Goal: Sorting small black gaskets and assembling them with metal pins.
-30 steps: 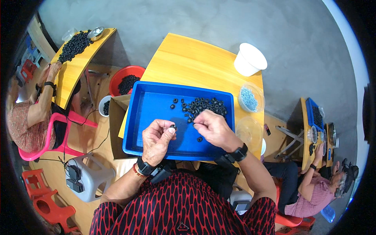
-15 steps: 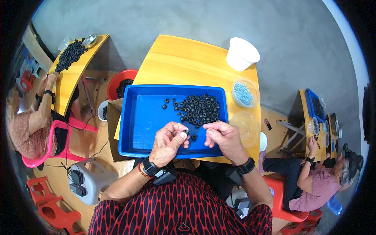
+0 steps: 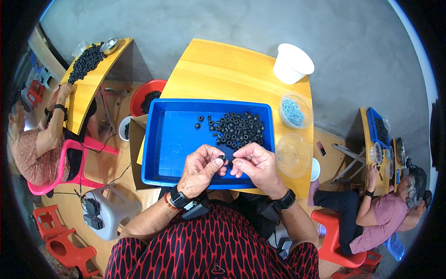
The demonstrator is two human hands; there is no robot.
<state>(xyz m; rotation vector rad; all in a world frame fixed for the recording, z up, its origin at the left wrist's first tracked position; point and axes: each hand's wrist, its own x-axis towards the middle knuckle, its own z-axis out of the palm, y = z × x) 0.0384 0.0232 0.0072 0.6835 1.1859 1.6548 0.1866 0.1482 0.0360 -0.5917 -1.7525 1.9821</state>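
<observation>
Head view: left hand (image 3: 200,168) pinches a black ring (image 3: 222,158), right hand (image 3: 256,163) curled beside it, over the blue tray (image 3: 172,139), its grasp unclear.

Two bare forearms are seen coming up from the lower edge, each wrist banded by a dark watch. The left hand (image 3: 200,168) and right hand (image 3: 254,163) are brought together at the centre, fingertips almost touching. Both hands are curled, thumbs pressed toward forefingers in a pinch. The left wrist is also ringed by a beaded bracelet. The elbows are bent outward.
</observation>
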